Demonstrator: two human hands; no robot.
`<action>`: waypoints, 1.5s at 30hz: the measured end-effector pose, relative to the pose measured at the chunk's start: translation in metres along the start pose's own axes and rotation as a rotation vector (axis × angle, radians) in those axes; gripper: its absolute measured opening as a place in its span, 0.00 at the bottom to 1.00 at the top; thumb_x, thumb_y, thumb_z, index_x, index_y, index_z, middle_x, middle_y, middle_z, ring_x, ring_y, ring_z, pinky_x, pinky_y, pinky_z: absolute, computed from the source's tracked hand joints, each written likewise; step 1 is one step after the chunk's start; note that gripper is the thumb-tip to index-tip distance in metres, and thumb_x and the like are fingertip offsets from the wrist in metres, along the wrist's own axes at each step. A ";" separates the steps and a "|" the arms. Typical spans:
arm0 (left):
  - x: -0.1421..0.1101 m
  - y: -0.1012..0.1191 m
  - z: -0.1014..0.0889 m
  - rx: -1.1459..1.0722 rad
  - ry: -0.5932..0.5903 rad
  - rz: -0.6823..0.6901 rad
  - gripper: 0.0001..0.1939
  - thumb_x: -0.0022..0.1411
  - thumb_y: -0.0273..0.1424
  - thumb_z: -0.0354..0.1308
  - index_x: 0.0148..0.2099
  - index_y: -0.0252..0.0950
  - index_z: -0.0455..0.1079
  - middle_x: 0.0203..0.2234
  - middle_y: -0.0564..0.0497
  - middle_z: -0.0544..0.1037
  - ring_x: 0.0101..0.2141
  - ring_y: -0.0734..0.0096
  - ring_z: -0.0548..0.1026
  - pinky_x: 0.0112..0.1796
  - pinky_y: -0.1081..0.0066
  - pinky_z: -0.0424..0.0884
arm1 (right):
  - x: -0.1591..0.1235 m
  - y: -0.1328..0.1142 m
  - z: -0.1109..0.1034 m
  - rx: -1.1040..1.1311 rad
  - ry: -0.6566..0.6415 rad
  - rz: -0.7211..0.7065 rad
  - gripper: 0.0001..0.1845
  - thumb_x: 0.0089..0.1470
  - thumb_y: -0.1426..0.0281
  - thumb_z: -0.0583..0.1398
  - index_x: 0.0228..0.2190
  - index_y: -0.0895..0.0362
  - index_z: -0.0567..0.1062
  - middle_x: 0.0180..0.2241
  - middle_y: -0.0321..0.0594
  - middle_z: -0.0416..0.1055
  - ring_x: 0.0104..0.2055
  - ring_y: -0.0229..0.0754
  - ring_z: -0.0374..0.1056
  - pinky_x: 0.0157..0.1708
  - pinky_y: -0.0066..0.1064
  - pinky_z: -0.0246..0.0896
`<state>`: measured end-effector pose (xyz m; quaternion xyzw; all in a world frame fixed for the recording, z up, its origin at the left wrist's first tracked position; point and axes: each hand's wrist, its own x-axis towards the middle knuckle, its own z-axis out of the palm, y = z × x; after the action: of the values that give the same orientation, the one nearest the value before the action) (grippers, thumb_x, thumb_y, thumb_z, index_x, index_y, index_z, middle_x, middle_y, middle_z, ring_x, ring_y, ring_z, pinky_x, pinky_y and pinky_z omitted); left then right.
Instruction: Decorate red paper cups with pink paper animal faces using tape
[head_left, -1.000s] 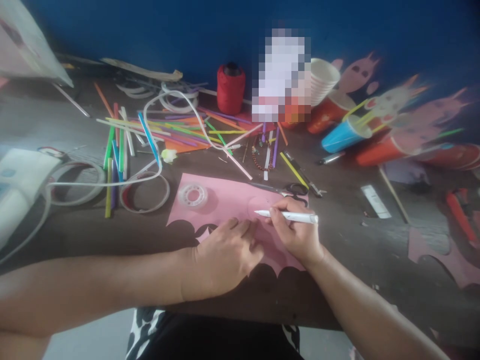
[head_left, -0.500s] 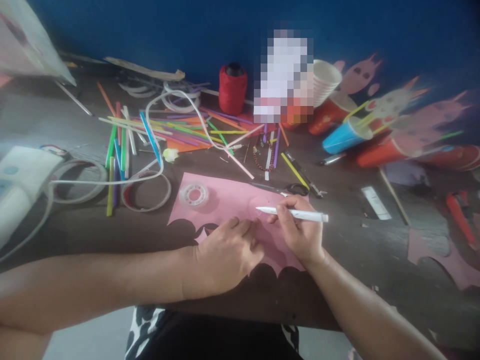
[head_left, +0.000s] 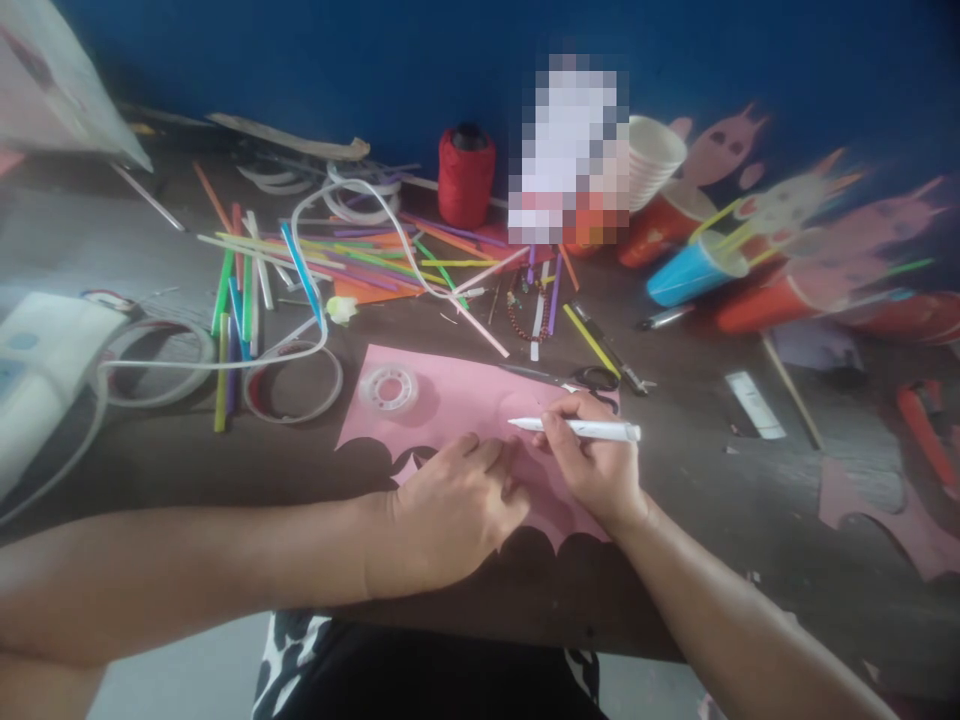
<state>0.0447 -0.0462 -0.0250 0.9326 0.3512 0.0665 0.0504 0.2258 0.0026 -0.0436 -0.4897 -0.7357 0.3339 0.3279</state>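
A sheet of pink paper (head_left: 442,372) with scalloped cut edges lies in front of me. My left hand (head_left: 457,510) rests on it with curled fingers, pressing it down; its fingertips are partly hidden. In my right hand (head_left: 600,465) is a white pen (head_left: 592,428), held between thumb and fingers. Its tip points left, close to a faint round outline on the paper; whether it touches I cannot tell. A small clear roll of tape (head_left: 389,388) sits on the sheet's left part. Scissors (head_left: 596,377) lie at the paper's far edge, partly behind my right hand.
Coloured sticks (head_left: 360,260) lie scattered behind the paper, crossed by a white cable (head_left: 225,364). A red thread spool (head_left: 466,178) stands at the back. Larger tape rolls (head_left: 335,395) are left. Decorated cups (head_left: 694,270) stand back right; pink scraps (head_left: 892,525) lie right.
My right hand and the pen have shifted slightly left and down over the pink paper. My left hand stays in place.
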 end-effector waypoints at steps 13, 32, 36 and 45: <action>0.001 0.000 0.000 -0.003 0.012 -0.002 0.03 0.56 0.29 0.53 0.33 0.36 0.67 0.37 0.43 0.76 0.39 0.59 0.71 0.38 0.62 0.63 | 0.003 -0.007 -0.002 -0.073 -0.014 -0.054 0.04 0.55 0.70 0.56 0.29 0.56 0.69 0.25 0.36 0.72 0.26 0.37 0.70 0.27 0.27 0.63; 0.000 0.000 -0.001 0.003 0.018 0.009 0.03 0.56 0.28 0.53 0.33 0.36 0.67 0.37 0.42 0.76 0.39 0.58 0.71 0.36 0.62 0.64 | 0.001 -0.002 0.001 -0.024 -0.008 -0.016 0.04 0.55 0.69 0.57 0.31 0.55 0.70 0.26 0.37 0.73 0.26 0.38 0.71 0.27 0.28 0.64; 0.000 0.000 -0.001 0.004 0.014 0.013 0.04 0.56 0.28 0.52 0.34 0.35 0.67 0.38 0.42 0.76 0.39 0.58 0.71 0.37 0.62 0.64 | 0.002 -0.001 0.001 -0.033 -0.008 -0.028 0.03 0.55 0.69 0.57 0.31 0.56 0.70 0.27 0.38 0.73 0.27 0.39 0.71 0.29 0.29 0.65; 0.001 -0.001 -0.001 -0.001 0.016 0.013 0.03 0.55 0.28 0.53 0.33 0.35 0.67 0.38 0.42 0.76 0.39 0.59 0.71 0.38 0.62 0.65 | 0.006 -0.009 -0.001 -0.109 -0.012 -0.091 0.04 0.55 0.70 0.57 0.28 0.55 0.70 0.25 0.36 0.74 0.26 0.37 0.70 0.29 0.28 0.65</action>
<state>0.0445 -0.0448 -0.0238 0.9342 0.3458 0.0744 0.0476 0.2204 0.0058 -0.0346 -0.4709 -0.7762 0.2809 0.3111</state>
